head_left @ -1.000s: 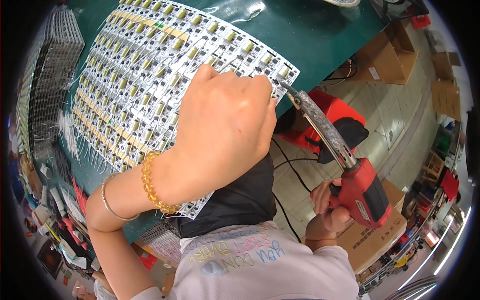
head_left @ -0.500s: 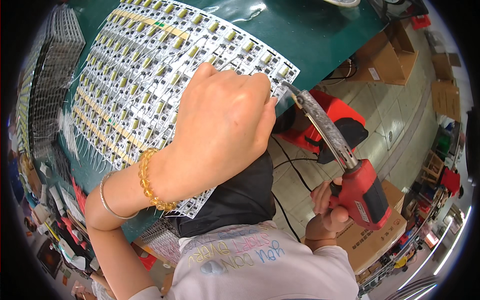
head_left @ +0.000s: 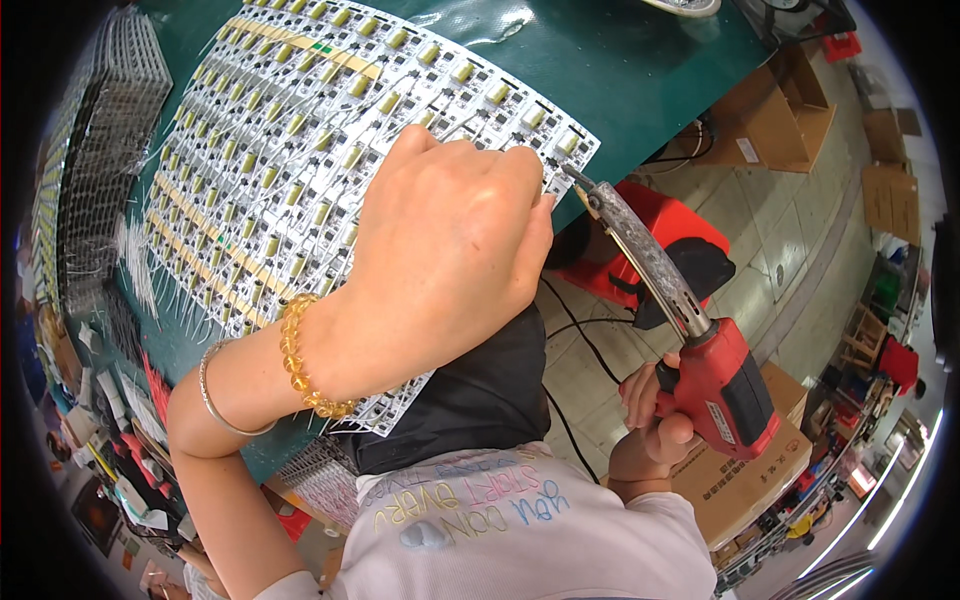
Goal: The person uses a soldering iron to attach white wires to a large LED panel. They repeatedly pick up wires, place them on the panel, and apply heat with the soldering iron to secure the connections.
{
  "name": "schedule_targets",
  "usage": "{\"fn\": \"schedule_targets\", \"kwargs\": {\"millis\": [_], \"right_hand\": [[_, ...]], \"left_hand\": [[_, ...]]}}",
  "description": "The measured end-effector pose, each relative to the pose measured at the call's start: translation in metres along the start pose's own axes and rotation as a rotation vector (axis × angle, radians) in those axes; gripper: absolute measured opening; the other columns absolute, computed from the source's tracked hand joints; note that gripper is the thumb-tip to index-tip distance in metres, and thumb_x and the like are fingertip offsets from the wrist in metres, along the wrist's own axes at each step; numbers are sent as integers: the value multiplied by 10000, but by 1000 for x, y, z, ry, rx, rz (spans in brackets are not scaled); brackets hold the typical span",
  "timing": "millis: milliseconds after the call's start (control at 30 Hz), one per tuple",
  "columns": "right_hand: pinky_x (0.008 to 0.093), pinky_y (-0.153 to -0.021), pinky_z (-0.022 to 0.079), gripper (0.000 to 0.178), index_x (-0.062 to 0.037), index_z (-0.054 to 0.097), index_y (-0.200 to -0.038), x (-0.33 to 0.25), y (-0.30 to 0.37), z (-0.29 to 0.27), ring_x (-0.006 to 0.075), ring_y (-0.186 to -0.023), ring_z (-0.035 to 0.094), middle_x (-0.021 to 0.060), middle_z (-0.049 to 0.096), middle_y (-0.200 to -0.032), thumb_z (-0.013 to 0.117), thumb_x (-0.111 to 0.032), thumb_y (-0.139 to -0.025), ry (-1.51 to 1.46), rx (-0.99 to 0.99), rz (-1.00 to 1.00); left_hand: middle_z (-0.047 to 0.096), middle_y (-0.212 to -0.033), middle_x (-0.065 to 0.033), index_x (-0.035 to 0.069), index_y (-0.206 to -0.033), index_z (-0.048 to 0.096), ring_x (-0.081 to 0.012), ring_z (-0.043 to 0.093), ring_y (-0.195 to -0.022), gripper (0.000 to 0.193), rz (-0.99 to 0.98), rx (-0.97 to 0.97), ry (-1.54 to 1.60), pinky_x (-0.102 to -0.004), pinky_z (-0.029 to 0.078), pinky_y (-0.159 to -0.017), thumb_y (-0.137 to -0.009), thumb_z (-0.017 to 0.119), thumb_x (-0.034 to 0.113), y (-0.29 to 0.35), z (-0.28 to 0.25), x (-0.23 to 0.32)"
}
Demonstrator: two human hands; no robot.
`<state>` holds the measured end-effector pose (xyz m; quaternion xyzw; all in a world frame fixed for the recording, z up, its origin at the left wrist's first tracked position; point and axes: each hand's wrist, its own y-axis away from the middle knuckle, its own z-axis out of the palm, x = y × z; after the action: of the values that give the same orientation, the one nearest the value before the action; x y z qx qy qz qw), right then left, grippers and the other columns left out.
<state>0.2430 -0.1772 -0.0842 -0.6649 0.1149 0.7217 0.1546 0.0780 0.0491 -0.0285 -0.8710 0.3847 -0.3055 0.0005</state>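
Note:
My left hand (head_left: 450, 240) is closed over the right part of a white circuit board panel (head_left: 330, 115). Its fingertips are hidden beneath the knuckles, so what they pinch cannot be made out. Rows of small yellow-green cylindrical parts and thin white wires cover the panel. My right hand (head_left: 655, 425) is wrapped round the handle of a red and black soldering gun (head_left: 722, 385). The gun's metal barrel slants up and left. Its thin tip lies at the panel's right corner, just beyond my left hand; whether it touches the board cannot be told.
The panel lies on a green table mat (head_left: 600, 70). A tall stack of similar panels (head_left: 100, 150) stands at the left. Beyond the table's right edge are a red and black object (head_left: 665, 245), an open cardboard box (head_left: 780, 115) and a black cable (head_left: 585, 340). A closed carton (head_left: 750, 490) sits below the gun.
The soldering gun and my right hand have shifted very slightly left, with the tip still at the panel's corner. My left hand has hardly moved.

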Motion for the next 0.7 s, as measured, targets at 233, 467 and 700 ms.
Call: {"fn": "schedule_targets", "kwargs": {"millis": [233,467,700], "right_hand": [[254,-448,364,648,-16,467,-1053,-9,-7,10,110,-397,424,-9,448,-496,598,-581,-765,-97,12,50],[256,-445,367,609,-29,476,-1036,15,23,-17,115,-403,439,1,462,-506,612,-558,-767,-280,170,217],[267,-443,359,676,9,449,-1124,-6,-8,7,115,-395,429,-3,442,-487,577,-566,-792,-87,-5,8]], "left_hand": [[476,-497,-56,60,-579,485,-235,457,-484,228,7,11,9,-341,319,-570,-740,646,72,1,1,0],[482,-503,-57,60,-581,482,-236,459,-486,227,-2,14,12,-342,317,-568,-737,646,69,0,-1,1],[486,-510,-59,60,-584,484,-236,462,-495,222,-5,-6,-5,-344,318,-569,-738,644,71,0,1,1]]}}
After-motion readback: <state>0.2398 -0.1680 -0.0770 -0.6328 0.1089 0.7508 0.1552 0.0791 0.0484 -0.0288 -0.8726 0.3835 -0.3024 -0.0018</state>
